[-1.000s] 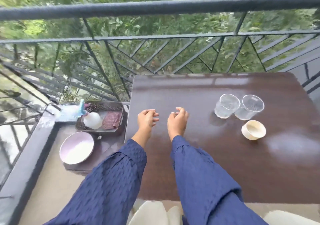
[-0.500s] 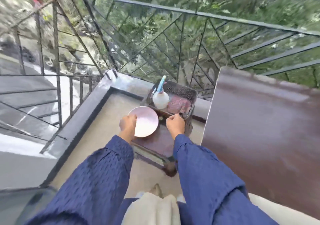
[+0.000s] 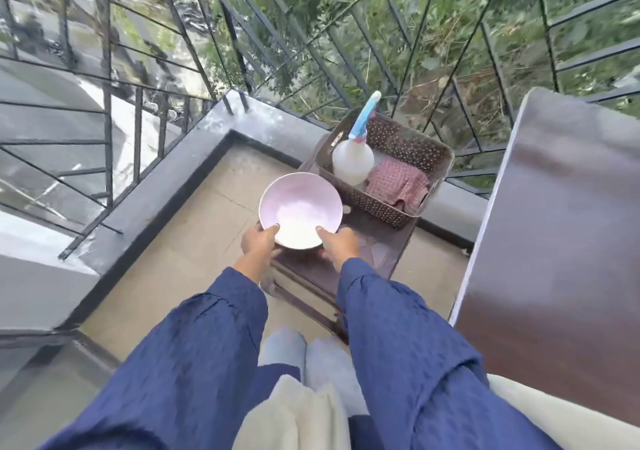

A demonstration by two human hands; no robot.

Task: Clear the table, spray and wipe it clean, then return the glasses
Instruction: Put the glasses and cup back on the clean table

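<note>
Both hands have swung off the bench (image 3: 554, 224) to the low stand (image 3: 381, 255) at its left, and the view has turned with them. Left hand (image 3: 259, 243) and right hand (image 3: 341, 246) now grip the near rim of the bowl (image 3: 300, 207), a thumb hooked over the edge on each side; half a second ago only the left touched it. The bowl tips toward the person and juts past the stand's left edge. Whether it has left the surface cannot be told. Behind it the basket (image 3: 377, 203) holds the spray bottle (image 3: 353, 162), upright, with the cloth (image 3: 398, 184) just beside it, both untouched. The glasses are out of view, since only the bench's left part shows. Judged from this, clearing has barely begun. The bowl is probably wanted for carrying things off the bench, and spraying and wiping are yet to come.
</note>
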